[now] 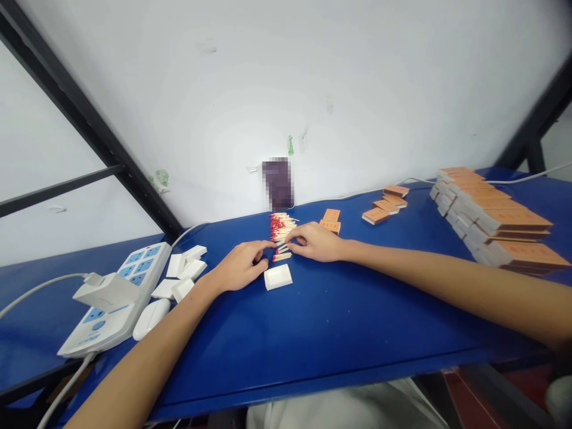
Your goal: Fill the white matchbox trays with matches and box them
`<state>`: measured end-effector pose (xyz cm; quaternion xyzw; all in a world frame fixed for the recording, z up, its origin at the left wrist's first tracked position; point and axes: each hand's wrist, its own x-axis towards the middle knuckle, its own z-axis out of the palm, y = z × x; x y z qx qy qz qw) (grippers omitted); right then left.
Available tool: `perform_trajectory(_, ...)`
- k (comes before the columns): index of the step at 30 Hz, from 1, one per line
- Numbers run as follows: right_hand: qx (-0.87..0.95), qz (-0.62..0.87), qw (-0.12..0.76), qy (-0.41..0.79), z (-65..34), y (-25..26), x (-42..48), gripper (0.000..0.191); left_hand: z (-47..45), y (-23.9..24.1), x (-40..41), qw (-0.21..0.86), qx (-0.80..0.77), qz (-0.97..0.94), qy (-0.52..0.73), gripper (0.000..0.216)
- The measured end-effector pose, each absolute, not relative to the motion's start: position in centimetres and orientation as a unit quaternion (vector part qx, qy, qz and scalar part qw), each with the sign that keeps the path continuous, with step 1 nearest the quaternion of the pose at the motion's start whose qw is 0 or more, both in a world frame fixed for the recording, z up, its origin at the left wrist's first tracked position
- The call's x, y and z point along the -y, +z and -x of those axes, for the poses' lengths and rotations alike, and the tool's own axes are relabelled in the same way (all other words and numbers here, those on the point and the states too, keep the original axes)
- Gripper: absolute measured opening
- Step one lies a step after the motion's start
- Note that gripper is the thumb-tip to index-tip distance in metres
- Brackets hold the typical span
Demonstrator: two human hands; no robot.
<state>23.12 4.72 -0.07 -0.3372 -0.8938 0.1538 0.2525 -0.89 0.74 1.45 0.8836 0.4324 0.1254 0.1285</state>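
Note:
A heap of matches (280,225) with red heads and pale sticks lies in front of the wall. A few loose matches (282,257) form a small row nearer to me. My left hand (243,264) reaches in from the left, index finger stretched to the red heads, thumb apart and lower fingers curled. From the other side, my right hand (316,241) has its thumb and fingertips drawn together at the stick ends of matches between the heap and the row. Just below the row sits a white matchbox tray (277,277); its inside looks bare.
White trays (181,271) lie loosely at left, beside a white case (152,319) and a power strip (120,292) with a plugged-in charger. Orange matchboxes (330,220) lie behind my right hand, more (386,205) farther right, and a large stack (496,220) at far right. A dark, blurred-out object (279,185) leans against the wall.

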Motion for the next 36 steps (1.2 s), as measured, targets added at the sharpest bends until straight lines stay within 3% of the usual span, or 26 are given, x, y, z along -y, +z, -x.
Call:
perform_trajectory(12, 0.901, 0.33, 0.239, 0.15, -23.14, -0.36, -4.96, 0.027, 1.01, 1.48, -0.91, 0.171, -0.435, -0.874, 0.134, 0.045)
perform_trajectory(36, 0.89, 0.349, 0.247, 0.159, -23.12, -0.17, -4.67, 0.018, 0.89, 1.48, -0.88, 0.176, -0.439, -0.87, 0.141, 0.045)
